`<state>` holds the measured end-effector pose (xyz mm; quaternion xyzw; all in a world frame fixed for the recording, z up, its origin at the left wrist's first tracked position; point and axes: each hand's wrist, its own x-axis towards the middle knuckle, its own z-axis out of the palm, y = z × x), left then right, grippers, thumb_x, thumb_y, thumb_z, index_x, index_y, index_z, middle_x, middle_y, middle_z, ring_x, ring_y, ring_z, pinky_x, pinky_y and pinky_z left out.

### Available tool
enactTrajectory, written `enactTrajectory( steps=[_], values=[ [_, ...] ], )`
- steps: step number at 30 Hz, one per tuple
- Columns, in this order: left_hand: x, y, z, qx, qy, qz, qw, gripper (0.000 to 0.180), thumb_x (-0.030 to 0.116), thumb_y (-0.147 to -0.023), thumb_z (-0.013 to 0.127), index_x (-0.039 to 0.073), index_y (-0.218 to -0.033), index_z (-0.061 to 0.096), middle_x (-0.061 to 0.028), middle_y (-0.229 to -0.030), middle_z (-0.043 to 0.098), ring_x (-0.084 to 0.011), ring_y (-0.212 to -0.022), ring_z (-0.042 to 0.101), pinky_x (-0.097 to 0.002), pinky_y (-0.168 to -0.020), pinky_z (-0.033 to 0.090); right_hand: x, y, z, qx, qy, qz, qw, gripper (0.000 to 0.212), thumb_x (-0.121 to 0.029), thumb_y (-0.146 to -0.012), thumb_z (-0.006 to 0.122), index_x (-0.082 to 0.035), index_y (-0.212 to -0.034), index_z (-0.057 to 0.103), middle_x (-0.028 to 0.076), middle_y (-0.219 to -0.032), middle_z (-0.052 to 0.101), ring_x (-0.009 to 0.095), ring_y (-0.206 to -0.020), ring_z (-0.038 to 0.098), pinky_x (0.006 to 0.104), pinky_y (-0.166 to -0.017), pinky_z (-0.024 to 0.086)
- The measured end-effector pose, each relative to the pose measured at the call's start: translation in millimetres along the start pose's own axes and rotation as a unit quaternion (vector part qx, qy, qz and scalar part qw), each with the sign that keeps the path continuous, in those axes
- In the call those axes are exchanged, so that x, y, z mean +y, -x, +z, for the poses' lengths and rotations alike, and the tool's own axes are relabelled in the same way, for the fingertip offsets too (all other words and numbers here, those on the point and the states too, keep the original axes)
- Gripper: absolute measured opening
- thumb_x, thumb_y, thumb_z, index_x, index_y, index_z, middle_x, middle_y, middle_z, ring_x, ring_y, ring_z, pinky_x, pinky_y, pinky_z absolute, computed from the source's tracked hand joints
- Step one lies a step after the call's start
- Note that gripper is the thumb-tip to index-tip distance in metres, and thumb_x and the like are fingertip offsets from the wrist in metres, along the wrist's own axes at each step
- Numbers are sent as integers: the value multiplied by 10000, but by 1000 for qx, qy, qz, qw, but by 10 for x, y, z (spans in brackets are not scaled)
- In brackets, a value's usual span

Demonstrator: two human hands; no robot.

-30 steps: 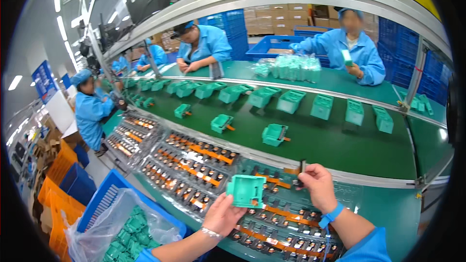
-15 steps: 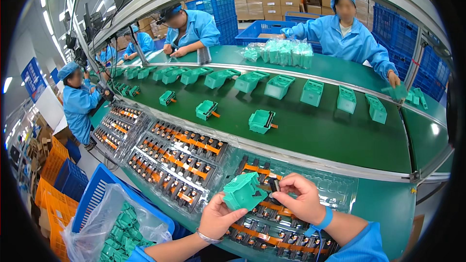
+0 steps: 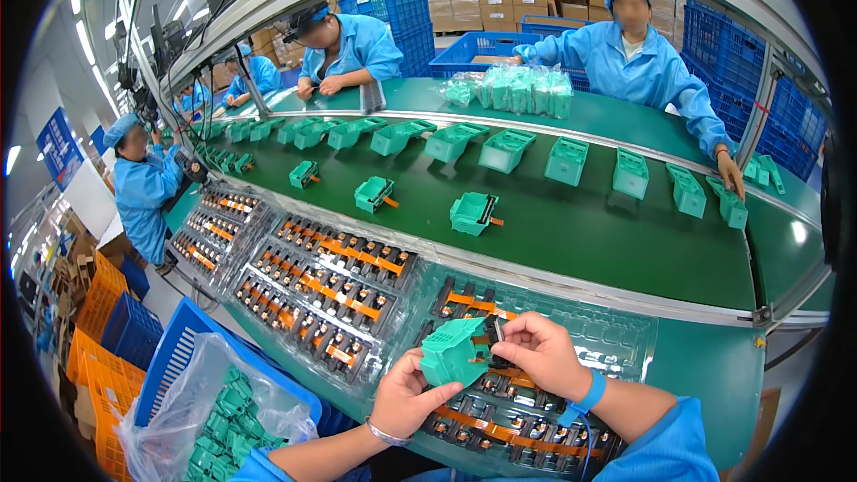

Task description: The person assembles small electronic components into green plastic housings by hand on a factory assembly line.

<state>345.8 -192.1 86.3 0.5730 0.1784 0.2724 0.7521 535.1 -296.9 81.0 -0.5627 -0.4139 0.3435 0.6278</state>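
Observation:
My left hand (image 3: 412,399) is closed round the lower left side of a green plastic housing (image 3: 449,353), which is tilted with its opening toward the right. Between thumb and fingers, my right hand (image 3: 546,355) pinches a small black part (image 3: 493,330) right beside that opening. Whether the part touches the housing I cannot tell. Below both hands lies a clear plastic tray (image 3: 611,339) with rows of black parts joined by orange strips (image 3: 500,433).
More filled trays (image 3: 312,286) lie to the left. Beyond runs a green conveyor belt (image 3: 589,250) carrying green housings (image 3: 473,212). A blue crate (image 3: 170,353) with bagged housings stands at lower left. Across the belt, a co-worker's hand (image 3: 730,174) touches a green piece. A metal rail (image 3: 571,296) edges the belt.
My right hand has brought the black part closer to the housing's opening. The housings on the belt have shifted slightly left. The co-worker's green piece now sits on the belt.

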Motion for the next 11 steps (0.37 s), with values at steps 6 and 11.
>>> enactTrajectory(
  steps=[6, 11],
  values=[
    [-32, 4, -34, -10, -11, 19, 1000, 347, -70, -766, 669, -20, -1056, 486, -81, -1130, 473, -174, -1069, 524, -320, -942, 442, -5, 14, 18, -17, -26, 24, 999, 173, -5, -808, 665, -1, -941, 555, 35, -888, 610, 75, -813, 593, 213, -730, 506],
    [-3, 8, -56, -26, -14, 6, 1000, 356, -67, -762, 674, -7, -1058, 487, -87, -1143, 462, -180, -1089, 517, -324, -947, 443, 21, 0, 37, -14, -99, 29, 995, 184, -8, -806, 669, -1, -948, 553, 48, -907, 619, 91, -835, 603, 215, -733, 507]
  ],
)
